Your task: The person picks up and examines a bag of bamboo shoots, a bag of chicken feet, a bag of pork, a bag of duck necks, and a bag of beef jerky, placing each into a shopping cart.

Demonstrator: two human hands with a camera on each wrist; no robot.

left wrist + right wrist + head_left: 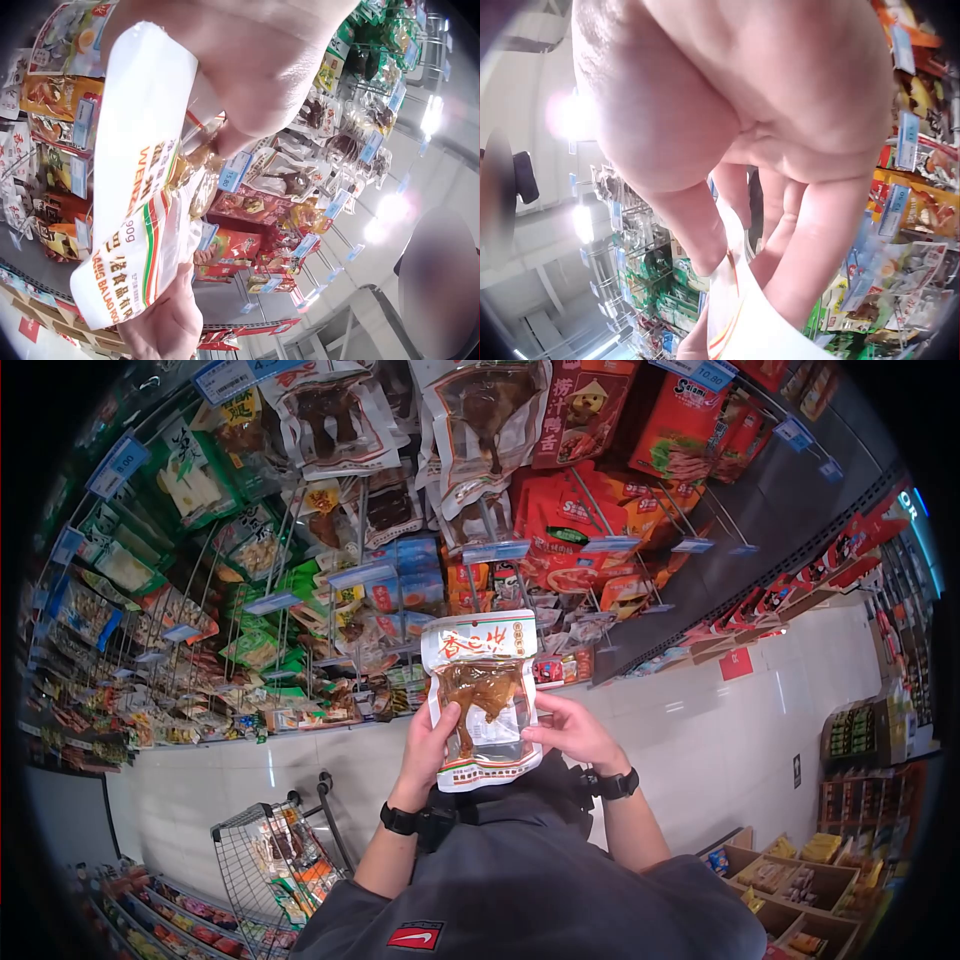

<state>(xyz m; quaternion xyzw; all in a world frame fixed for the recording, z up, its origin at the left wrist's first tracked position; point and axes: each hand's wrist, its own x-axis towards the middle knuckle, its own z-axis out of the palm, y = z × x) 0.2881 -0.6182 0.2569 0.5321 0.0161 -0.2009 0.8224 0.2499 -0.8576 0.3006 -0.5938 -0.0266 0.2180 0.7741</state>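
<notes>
A vacuum-sealed packet of brown cooked meat [487,688], with a white printed top and bottom band, is held upright in front of the body in the head view. At its left edge my left hand [428,748] grips it, thumb over the front. The right hand [578,732] holds the opposite edge, its thumb also on the front. In the left wrist view the packet's white bottom band [142,217] is turned to the camera. The right wrist view shows thumb and fingers of the right hand [780,112] on both sides of the packet's white edge [739,307].
Metal hooks with price tags [495,551] carry hanging snack packets [485,420] ahead. A wire shopping cart [240,860] holding packets stands at the lower left. Wooden bins [800,880] of goods are at the lower right, with a pale tiled floor [680,750] between.
</notes>
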